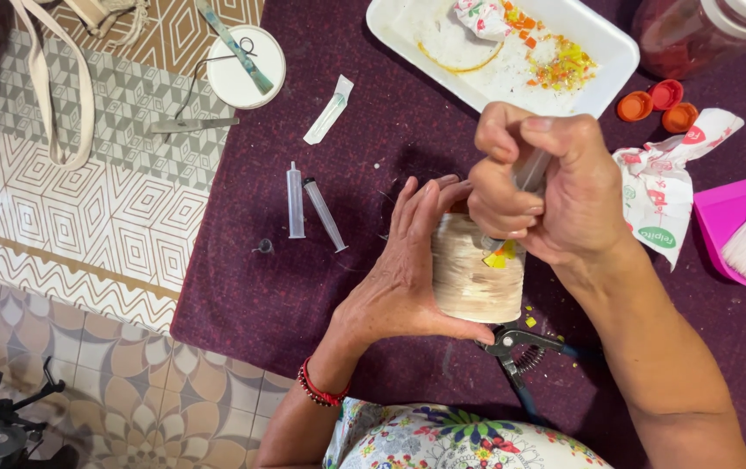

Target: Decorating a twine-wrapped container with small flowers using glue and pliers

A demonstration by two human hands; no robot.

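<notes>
A pale jar point(477, 274) is held upright in the clasped left hand point(403, 278) on the tabletop point(303, 295), while a syringe point(531, 170), gripped in the right hand's point(547, 187) fist, is pointed steeply down just above it.

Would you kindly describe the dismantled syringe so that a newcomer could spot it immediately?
On the dark purple cloth, look left of the left hand holding the pale cylindrical jar. Two clear plastic syringe parts lie side by side, the only transparent tubes there.
</notes>
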